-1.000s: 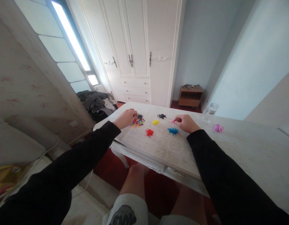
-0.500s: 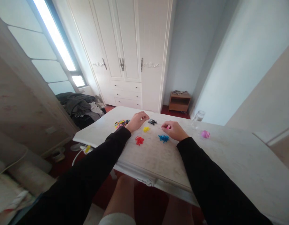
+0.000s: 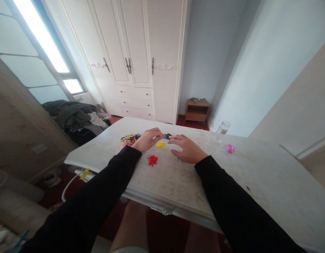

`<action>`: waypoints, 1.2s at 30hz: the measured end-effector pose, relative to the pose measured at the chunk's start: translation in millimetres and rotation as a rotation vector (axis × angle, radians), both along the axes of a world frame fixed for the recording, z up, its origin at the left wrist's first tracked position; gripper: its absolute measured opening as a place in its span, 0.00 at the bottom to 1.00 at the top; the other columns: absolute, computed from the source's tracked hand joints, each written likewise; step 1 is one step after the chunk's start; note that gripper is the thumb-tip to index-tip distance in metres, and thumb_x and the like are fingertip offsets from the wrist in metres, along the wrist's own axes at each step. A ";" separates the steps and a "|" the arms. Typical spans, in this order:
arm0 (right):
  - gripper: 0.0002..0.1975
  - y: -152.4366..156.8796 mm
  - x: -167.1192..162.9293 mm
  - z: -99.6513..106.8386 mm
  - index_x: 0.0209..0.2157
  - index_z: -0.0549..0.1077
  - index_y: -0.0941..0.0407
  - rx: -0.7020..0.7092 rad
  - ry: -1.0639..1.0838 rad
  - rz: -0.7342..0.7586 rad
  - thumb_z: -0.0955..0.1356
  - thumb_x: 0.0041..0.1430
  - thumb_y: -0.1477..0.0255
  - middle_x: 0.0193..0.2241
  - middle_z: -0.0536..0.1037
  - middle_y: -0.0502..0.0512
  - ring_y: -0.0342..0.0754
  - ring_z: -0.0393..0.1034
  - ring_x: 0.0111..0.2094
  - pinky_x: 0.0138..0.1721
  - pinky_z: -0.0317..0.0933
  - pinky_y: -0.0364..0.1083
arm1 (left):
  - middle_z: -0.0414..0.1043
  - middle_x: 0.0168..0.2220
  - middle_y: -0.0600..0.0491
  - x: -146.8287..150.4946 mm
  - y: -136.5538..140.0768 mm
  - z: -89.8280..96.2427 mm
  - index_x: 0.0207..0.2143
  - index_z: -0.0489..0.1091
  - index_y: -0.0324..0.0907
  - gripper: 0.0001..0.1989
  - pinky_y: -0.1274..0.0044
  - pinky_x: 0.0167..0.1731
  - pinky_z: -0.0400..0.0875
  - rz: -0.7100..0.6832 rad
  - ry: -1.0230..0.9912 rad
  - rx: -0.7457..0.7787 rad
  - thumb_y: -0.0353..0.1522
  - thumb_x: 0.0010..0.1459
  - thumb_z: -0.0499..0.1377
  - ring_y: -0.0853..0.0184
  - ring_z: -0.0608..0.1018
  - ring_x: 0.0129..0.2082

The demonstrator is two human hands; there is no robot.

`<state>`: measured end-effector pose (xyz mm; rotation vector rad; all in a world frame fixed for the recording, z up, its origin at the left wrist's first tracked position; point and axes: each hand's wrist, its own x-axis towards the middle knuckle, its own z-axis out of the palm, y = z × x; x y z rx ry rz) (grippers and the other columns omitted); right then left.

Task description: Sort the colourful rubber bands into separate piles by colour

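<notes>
My left hand [image 3: 150,138] is closed in a pinch just left of the pile of black rubber bands [image 3: 167,135], with a small blue rubber band [image 3: 165,137] at its fingertips. Facing it, my right hand [image 3: 188,149] has its thumb and fingers apart and holds nothing that I can see. It covers most of the blue pile [image 3: 179,157]. Yellow bands [image 3: 160,144] lie between the hands, and red bands [image 3: 152,160] sit nearer to me. Beside my left wrist is a mixed-colour heap of bands [image 3: 129,139], partly hidden by that hand.
On the white table [image 3: 175,186], a clear glass jar [image 3: 222,133] and a pink-purple round object [image 3: 230,149] stand to the right. Beyond the table are a white wardrobe [image 3: 165,84], a small wooden cabinet [image 3: 196,111] and piled clothes [image 3: 73,117].
My right hand has opened and reached left toward the left hand, now covering most of the blue pile. The pink bit seen at it is out of sight. The whole view has shifted slightly.
</notes>
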<state>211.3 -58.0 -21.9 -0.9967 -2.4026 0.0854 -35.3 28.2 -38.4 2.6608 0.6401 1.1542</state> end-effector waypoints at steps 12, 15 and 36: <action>0.17 -3.6 -12.0 -4.6 0.54 0.79 0.56 -0.014 0.100 0.015 0.69 0.65 0.72 0.54 0.80 0.62 0.56 0.73 0.57 0.63 0.64 0.58 | 0.78 0.36 0.49 1.5 -5.9 1.0 0.38 0.80 0.41 0.11 0.77 0.37 0.73 -0.018 -0.038 -0.054 0.33 0.68 0.58 0.68 0.79 0.34; 0.11 -1.1 -9.2 -2.7 0.44 0.83 0.57 -0.020 0.187 -0.046 0.69 0.63 0.74 0.45 0.84 0.60 0.54 0.77 0.48 0.56 0.68 0.54 | 0.78 0.36 0.49 0.8 -5.0 0.9 0.37 0.80 0.41 0.10 0.78 0.37 0.74 -0.009 -0.060 -0.078 0.33 0.67 0.59 0.68 0.78 0.33; 0.14 23.8 42.3 -8.2 0.29 0.82 0.58 -0.583 0.496 -0.140 0.77 0.46 0.61 0.26 0.83 0.55 0.48 0.75 0.29 0.34 0.68 0.47 | 0.82 0.35 0.48 0.3 1.5 -5.9 0.33 0.79 0.40 0.13 0.76 0.33 0.76 0.106 -0.154 -0.265 0.41 0.60 0.65 0.67 0.80 0.31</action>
